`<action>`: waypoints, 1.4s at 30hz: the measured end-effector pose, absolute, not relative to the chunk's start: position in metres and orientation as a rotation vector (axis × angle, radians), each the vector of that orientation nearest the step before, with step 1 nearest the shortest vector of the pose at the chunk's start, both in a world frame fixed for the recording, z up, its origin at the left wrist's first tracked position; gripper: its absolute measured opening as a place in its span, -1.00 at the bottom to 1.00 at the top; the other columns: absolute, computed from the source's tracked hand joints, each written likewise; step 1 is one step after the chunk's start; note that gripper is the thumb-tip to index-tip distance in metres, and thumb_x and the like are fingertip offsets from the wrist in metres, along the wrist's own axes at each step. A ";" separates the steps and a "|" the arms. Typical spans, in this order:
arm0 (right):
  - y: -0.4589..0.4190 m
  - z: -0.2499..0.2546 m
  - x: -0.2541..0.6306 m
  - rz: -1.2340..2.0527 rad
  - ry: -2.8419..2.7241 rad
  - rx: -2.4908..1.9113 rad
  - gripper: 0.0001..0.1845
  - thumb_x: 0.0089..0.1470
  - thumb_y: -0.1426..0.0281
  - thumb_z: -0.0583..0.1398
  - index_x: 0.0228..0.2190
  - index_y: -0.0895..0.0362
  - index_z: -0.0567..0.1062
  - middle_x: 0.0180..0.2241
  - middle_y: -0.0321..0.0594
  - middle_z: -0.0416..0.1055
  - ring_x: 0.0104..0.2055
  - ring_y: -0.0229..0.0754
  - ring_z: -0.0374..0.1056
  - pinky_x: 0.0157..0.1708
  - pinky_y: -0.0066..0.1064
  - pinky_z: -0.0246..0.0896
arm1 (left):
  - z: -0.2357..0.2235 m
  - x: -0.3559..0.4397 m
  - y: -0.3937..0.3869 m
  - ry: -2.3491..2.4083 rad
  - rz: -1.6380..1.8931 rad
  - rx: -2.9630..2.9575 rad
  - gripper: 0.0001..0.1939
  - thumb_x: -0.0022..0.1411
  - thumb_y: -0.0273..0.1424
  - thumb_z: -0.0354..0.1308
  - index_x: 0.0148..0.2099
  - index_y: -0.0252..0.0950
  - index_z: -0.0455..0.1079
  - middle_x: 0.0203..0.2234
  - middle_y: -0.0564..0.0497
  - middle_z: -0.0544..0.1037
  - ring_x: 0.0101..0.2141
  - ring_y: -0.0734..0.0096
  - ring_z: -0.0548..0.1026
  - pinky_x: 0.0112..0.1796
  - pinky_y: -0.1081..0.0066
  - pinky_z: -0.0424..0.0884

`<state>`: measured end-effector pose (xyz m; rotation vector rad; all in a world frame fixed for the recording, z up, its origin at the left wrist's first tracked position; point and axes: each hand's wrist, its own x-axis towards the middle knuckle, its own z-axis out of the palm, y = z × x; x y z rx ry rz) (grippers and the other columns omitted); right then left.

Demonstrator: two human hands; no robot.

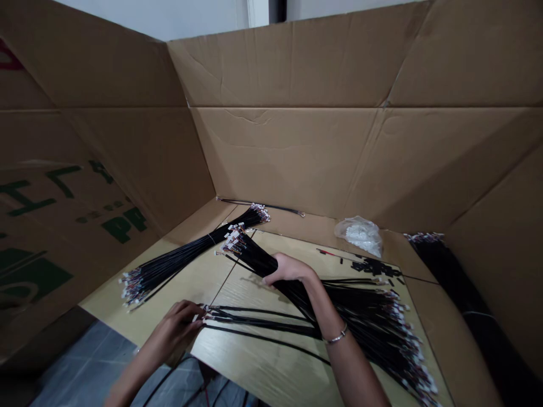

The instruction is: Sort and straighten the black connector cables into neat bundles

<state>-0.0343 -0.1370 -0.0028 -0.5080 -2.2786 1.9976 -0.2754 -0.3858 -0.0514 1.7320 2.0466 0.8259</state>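
Observation:
My right hand (286, 269) is wrapped round a thick bundle of black cables (257, 251), lifting its end with white connectors (234, 237) off the table. The rest of that bundle fans out under my right forearm, with many connector ends (407, 333) at the right. At the table's front edge, my left hand (183, 319) pinches the white-connector ends of a few separate black cables (263, 323), which run rightward beneath the bundle. Its fingertips are partly hidden, so how many cables it grips is unclear.
A tied cable bundle (186, 249) lies at the left, another (470, 305) at far right. Along the back are a loose cable (258, 202), a plastic bag of white pieces (362, 234), a red and black pen-like tool (328, 252) and short black pieces (375, 268). Cardboard walls (288, 152) enclose the table.

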 end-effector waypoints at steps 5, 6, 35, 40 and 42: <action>-0.136 -0.002 -0.034 2.014 -2.254 -0.545 -0.85 -0.34 0.52 0.32 -0.62 0.18 0.42 -0.66 -0.41 0.38 -0.58 -0.32 0.23 -0.57 -0.50 0.09 | -0.032 -0.258 -0.375 1.981 1.064 1.551 -0.58 0.12 0.05 0.14 -0.40 -0.19 0.52 -0.41 -0.07 0.57 -0.35 0.21 0.51 -0.30 0.38 0.44; -0.136 -0.002 -0.034 2.026 -2.245 -0.540 -0.85 -0.33 0.51 0.32 -0.63 0.18 0.42 -0.66 -0.40 0.38 -0.58 -0.31 0.23 -0.57 -0.50 0.10 | -0.028 -0.255 -0.372 1.987 1.151 1.466 -0.57 0.10 0.07 0.15 -0.39 -0.21 0.50 -0.42 -0.07 0.57 -0.36 0.21 0.51 -0.31 0.38 0.44; -0.140 0.010 -0.033 1.892 -2.314 -0.644 -0.68 -0.43 0.51 0.38 -0.48 0.16 0.47 -0.50 -0.45 0.35 -0.39 -0.26 0.23 -0.37 -0.46 0.17 | 0.008 -0.216 -0.278 1.496 1.847 0.607 -0.48 -0.19 -0.05 0.41 -0.32 -0.32 0.37 -0.46 -0.06 0.60 -0.40 0.24 0.59 -0.16 0.15 0.52; -0.137 0.004 -0.036 1.793 -2.353 -0.684 -0.71 -0.43 0.51 0.36 -0.53 0.18 0.42 -0.56 -0.49 0.25 -0.42 -0.30 0.15 -0.41 -0.49 0.09 | 0.005 -0.244 -0.325 1.723 1.762 0.766 -0.34 -0.13 0.10 0.32 -0.15 -0.34 0.42 -0.28 -0.21 0.62 -0.24 0.06 0.59 -0.17 0.12 0.50; -0.136 0.002 -0.036 1.779 -2.363 -0.691 -0.70 -0.44 0.50 0.35 -0.52 0.18 0.43 -0.55 -0.47 0.28 -0.42 -0.30 0.17 -0.42 -0.49 0.09 | -0.002 -0.257 -0.346 1.948 1.617 0.960 -0.39 -0.11 0.12 0.29 -0.20 -0.29 0.47 -0.28 -0.17 0.61 -0.22 0.06 0.57 -0.18 0.17 0.50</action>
